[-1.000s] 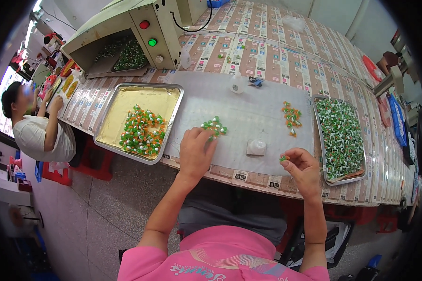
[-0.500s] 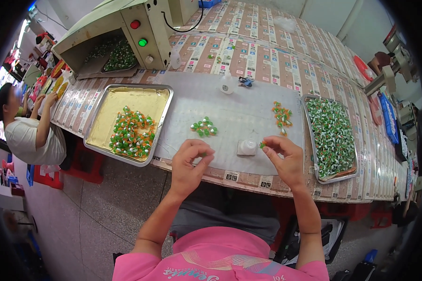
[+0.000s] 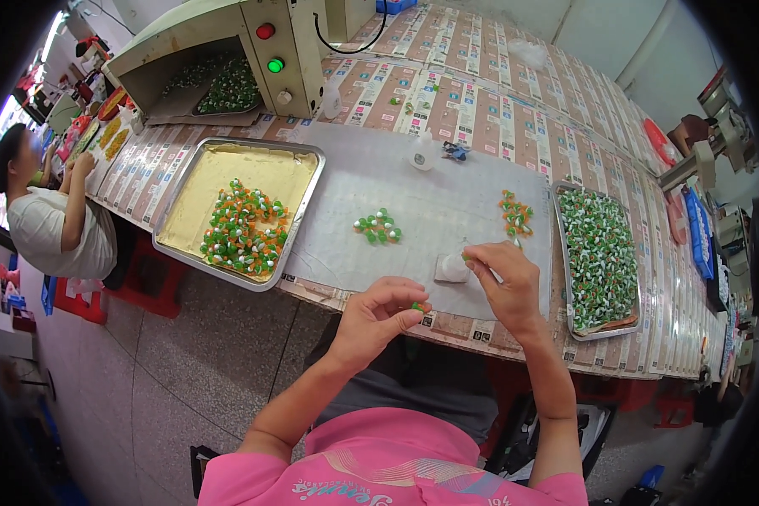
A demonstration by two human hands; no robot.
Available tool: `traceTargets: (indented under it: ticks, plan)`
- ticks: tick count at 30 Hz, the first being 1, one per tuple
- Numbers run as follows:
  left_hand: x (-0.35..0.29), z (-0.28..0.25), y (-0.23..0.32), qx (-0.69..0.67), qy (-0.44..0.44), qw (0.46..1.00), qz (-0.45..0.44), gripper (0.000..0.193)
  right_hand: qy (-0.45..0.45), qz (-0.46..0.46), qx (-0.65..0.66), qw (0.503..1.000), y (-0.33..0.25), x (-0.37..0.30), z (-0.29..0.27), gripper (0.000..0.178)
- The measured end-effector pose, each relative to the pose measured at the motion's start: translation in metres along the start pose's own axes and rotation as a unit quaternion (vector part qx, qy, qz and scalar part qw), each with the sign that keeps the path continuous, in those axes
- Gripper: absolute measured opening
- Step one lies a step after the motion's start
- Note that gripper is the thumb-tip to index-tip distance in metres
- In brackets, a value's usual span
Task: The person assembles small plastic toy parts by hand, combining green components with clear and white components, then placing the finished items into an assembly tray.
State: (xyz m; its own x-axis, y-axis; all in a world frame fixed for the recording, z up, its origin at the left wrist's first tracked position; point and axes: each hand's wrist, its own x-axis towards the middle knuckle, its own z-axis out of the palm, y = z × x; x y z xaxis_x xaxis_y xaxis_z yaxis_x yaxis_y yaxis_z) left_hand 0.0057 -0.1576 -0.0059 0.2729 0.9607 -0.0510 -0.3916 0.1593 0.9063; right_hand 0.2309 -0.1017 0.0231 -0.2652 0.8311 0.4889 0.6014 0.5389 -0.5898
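Green-and-orange piece (image 3: 420, 308): was on the near-left side of the white pot (image 3: 454, 268), off the sheet. Left hand (image 3: 373, 319) had it pinched between thumb and fingertips, other fingers loosely curled. Right hand (image 3: 508, 280) was at the pot's upper right edge, thumb and fingers drawn close; couldn't make out whether they had hold of anything.

Step, my read: one part held in the left while the right worked at the pot. Next move probably called for a light right fingertip grip clear of the pot, left piece kept steady and turned to suit.

Rest, relative to the pot: loose green-and-white pieces (image 3: 378, 226) beyond left, orange-and-green ones (image 3: 516, 211) beyond right, squeeze bottle (image 3: 422, 155) farther back, all on the pale sheet (image 3: 333, 181). Yellow-lined tray (image 3: 228, 164) was well left, packed tray (image 3: 563, 261) right.
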Motion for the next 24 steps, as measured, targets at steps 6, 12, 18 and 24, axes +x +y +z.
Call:
traceTargets:
  ticks: [6, 12, 18, 24]
  plan:
    - [0.002, 0.002, -0.007, -0.088, 0.018, 0.992, -0.083, 0.02, 0.044, 0.015, 0.023, 0.999, -0.008, -0.006, -0.002, 0.022]
    - [0.007, 0.014, -0.01, -0.138, 0.024, 0.985, -0.102, 0.022, 0.0, 0.097, 0.171, 0.98, -0.024, -0.025, -0.009, 0.022]
    - [0.012, 0.024, -0.013, -0.139, 0.008, 0.984, -0.108, 0.021, -0.052, 0.173, 0.262, 0.948, -0.03, -0.038, -0.017, 0.02]
    - [0.012, 0.029, -0.011, -0.126, 0.0, 0.986, -0.11, 0.02, -0.046, 0.183, 0.261, 0.947, -0.026, -0.041, -0.017, 0.019]
